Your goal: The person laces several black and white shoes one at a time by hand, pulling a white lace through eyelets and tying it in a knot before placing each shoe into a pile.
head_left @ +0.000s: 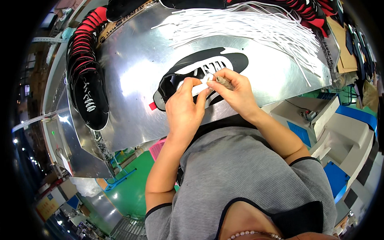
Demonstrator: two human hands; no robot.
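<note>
On the metal table lies a black, white and grey shoe upper (237, 61), its toe to the right and a small red tab (153, 106) at its heel. White lace runs in bars across its eyelet rows. My left hand (185, 106) is closed on the upper's near white edge, thumb and fingers at the eyelets. A small hand tool (225, 83) with a tan, wrapped-looking handle is gripped in my right hand (240, 95). Both hands' fingertips meet over the lacing, beside a white lace end. The tool's tip is too small to make out.
A heap of loose white shoelaces (240, 26) spreads along the table's far side. Nested black and red shoe uppers (86, 76) line the left edge, the nearest one laced. More uppers (308, 14) lie at the far right. A cream-coloured machine body (344, 136) stands right of the table.
</note>
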